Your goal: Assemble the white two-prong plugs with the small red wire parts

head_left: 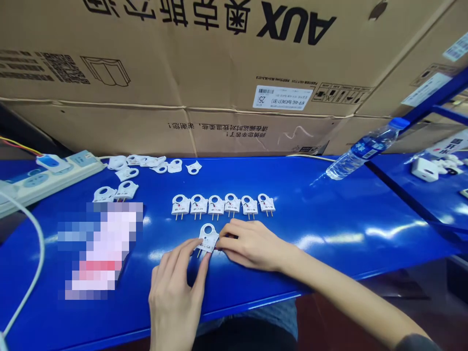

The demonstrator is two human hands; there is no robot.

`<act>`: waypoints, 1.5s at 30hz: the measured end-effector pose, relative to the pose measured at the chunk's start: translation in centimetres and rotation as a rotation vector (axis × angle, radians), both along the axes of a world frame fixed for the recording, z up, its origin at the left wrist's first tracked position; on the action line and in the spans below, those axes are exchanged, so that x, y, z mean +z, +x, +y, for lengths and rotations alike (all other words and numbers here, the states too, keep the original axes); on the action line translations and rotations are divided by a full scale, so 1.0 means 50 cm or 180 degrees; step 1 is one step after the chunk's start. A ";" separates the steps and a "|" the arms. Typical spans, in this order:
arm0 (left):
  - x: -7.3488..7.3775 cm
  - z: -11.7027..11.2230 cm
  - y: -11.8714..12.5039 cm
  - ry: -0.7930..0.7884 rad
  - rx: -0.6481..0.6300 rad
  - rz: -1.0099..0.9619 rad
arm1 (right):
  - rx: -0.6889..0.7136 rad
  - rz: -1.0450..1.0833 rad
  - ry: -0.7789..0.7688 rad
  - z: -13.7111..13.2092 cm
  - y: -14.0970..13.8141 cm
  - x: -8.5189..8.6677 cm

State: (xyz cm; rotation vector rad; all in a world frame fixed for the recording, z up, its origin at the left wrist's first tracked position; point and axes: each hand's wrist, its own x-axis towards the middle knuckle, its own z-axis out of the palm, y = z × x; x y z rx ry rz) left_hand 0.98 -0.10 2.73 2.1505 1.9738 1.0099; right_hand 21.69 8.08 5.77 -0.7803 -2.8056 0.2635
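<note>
A white plug housing (208, 239) with a round hole and two brass pins stands close to the table's near side. The thumb and fingers of my left hand (177, 280) are closed on its left and lower edge. My right hand (252, 243) is at its right edge with fingers pinched together; whatever lies between those fingertips is hidden. Just beyond my hands, several similar plug housings (216, 205) form a row, pins pointing toward me, with small red and dark parts visible inside.
More white plug pieces (146, 162) lie along the back left, beside a power strip (78, 163). A blurred-out flat item (113, 243) is on the blue table (310, 214). A water bottle (361, 151) leans at right. A large cardboard box (219, 63) walls the back.
</note>
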 end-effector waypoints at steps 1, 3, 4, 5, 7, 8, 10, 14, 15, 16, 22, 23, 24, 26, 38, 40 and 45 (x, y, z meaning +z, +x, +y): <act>0.001 0.000 0.001 0.0021 -0.0001 -0.0048 | -0.0042 0.0045 -0.0009 0.000 -0.001 -0.001; 0.006 0.000 0.006 0.0084 0.0032 -0.0153 | -0.0201 0.0199 -0.0011 -0.001 -0.002 -0.003; 0.008 0.000 0.008 0.0119 0.0042 -0.0196 | -0.0294 0.0288 -0.0011 -0.001 -0.003 -0.004; 0.012 -0.001 0.011 0.0172 0.0027 -0.0221 | -0.0373 0.0378 -0.0013 -0.002 -0.004 -0.005; 0.018 -0.002 0.016 0.0296 -0.0069 -0.0225 | -0.0465 0.0532 -0.0022 -0.002 -0.006 -0.007; 0.021 -0.002 0.018 0.0345 -0.0138 -0.0212 | -0.0476 0.0590 -0.0025 -0.002 -0.007 -0.007; 0.026 -0.002 0.021 0.0425 -0.0218 -0.0181 | -0.0474 0.0640 -0.0033 -0.003 -0.008 -0.008; 0.028 -0.003 0.024 0.0500 -0.0265 -0.0174 | -0.0460 0.0572 -0.0007 -0.004 -0.008 -0.008; 0.028 -0.004 0.024 0.0513 -0.0280 -0.0178 | -0.0455 0.0566 0.0008 -0.005 -0.008 -0.008; 0.028 -0.005 0.024 0.0522 -0.0294 -0.0186 | -0.0450 0.0567 0.0021 -0.005 -0.008 -0.008; 0.026 -0.005 0.025 0.0512 -0.0406 -0.0230 | -0.0457 0.0621 0.0006 -0.004 -0.008 -0.008; 0.027 -0.005 0.025 0.0525 -0.0428 -0.0233 | -0.0455 0.0613 -0.0003 -0.004 -0.008 -0.007; 0.027 -0.004 0.025 0.0523 -0.0450 -0.0232 | -0.0457 0.0600 -0.0010 -0.004 -0.007 -0.007; 0.027 -0.004 0.025 0.0523 -0.0490 -0.0208 | -0.0457 0.0598 -0.0024 -0.004 -0.007 -0.008; 0.013 -0.003 0.020 0.0327 -0.0478 0.0015 | -0.0561 0.0692 -0.0163 -0.011 -0.016 -0.008; 0.010 -0.002 0.020 0.0289 -0.0485 0.0060 | -0.0576 0.0729 -0.0143 -0.011 -0.016 -0.009; 0.007 -0.002 0.023 0.0207 -0.0427 0.0087 | -0.0612 0.0617 -0.0129 -0.010 -0.014 -0.008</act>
